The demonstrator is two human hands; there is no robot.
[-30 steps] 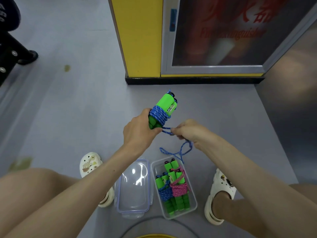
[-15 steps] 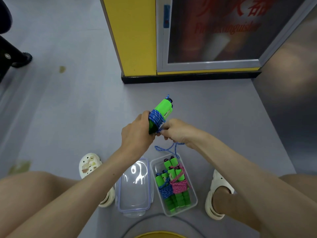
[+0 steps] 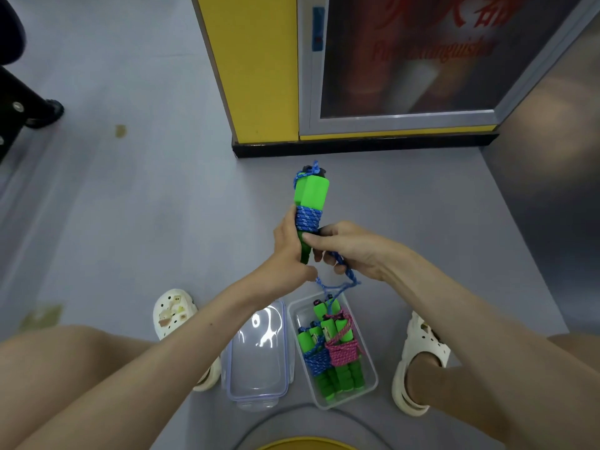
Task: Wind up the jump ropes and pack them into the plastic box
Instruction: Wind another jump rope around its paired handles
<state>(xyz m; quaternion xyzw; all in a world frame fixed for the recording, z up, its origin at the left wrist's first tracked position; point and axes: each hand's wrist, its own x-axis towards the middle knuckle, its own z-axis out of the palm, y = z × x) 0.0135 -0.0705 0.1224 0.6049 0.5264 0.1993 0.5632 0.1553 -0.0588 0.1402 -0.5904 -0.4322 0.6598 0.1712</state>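
My left hand grips the lower end of a pair of green jump-rope handles, held upright above the floor. Blue cord is wound in several turns around their middle. My right hand pinches the loose blue cord just right of the handles, and its tail hangs down toward the box. The clear plastic box sits open on the floor between my feet. Inside lie two wound ropes with green handles, one blue, one pink.
The box's clear lid lies flat just left of the box. White clogs flank both sides. A yellow pillar with a black base and a glass cabinet door stand ahead. A black chair leg is at far left.
The handles have swung from tilted to nearly upright. My right hand has come in against the handles with the cord, and the hanging tail is shorter.
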